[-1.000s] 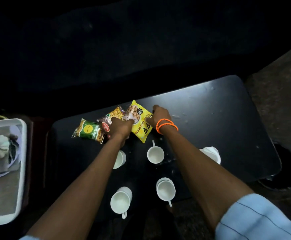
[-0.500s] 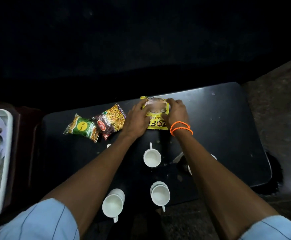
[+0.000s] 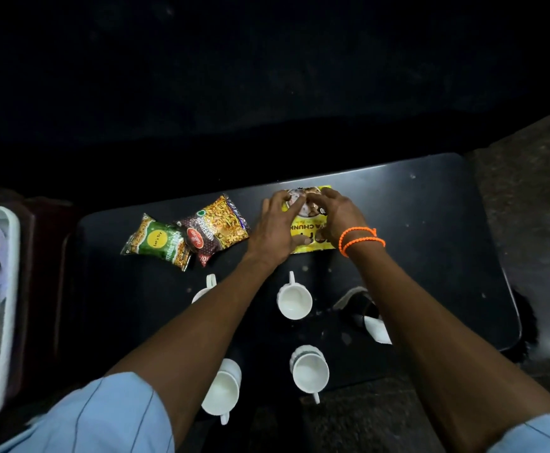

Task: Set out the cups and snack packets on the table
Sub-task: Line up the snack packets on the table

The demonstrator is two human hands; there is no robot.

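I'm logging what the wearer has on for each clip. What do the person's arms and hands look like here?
Both forearms are bare. Each upper arm wears a short light blue sleeve with thin dark stripes, left sleeve and right sleeve. The right wrist carries two thin orange beaded bracelets. No gloves, rings or watch show on the left hand or right hand.

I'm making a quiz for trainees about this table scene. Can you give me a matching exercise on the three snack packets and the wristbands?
Things:
1. yellow packet
2. green packet
3. dark red packet
4. orange bands

Places:
A. leftmost on the table
B. on the right wrist
C. under both hands
D. overlapping the green packet's right end

Pairs: 1-C, 2-A, 3-D, 4-B
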